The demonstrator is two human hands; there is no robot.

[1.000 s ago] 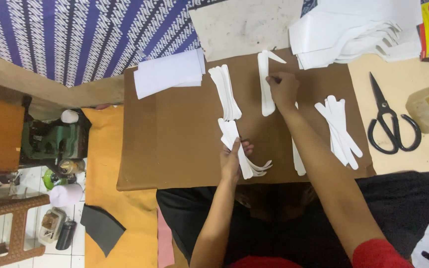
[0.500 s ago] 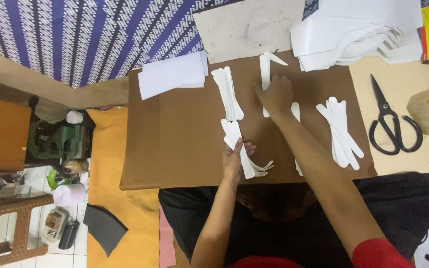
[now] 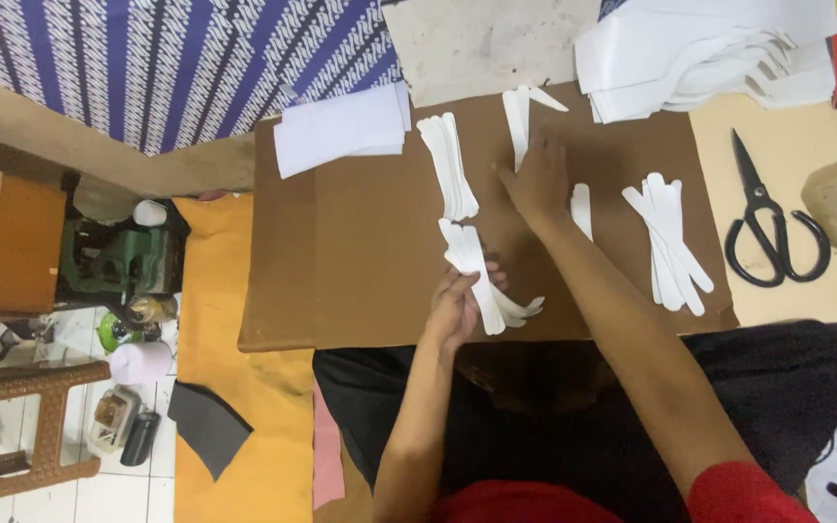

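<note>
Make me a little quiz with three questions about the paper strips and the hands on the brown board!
1. True or false: the right hand lies flat on a white strip at the far side of the brown board.
2. What does the left hand hold? A) black scissors B) a bunch of white strips C) a yellow box
3. Fill in: the black scissors lie to the ____ of the board, on the pale table.

Key
1. True.
2. B: the bunch of white strips is in its fingers, near the board's front edge.
3. Right; neither hand touches them.
</note>
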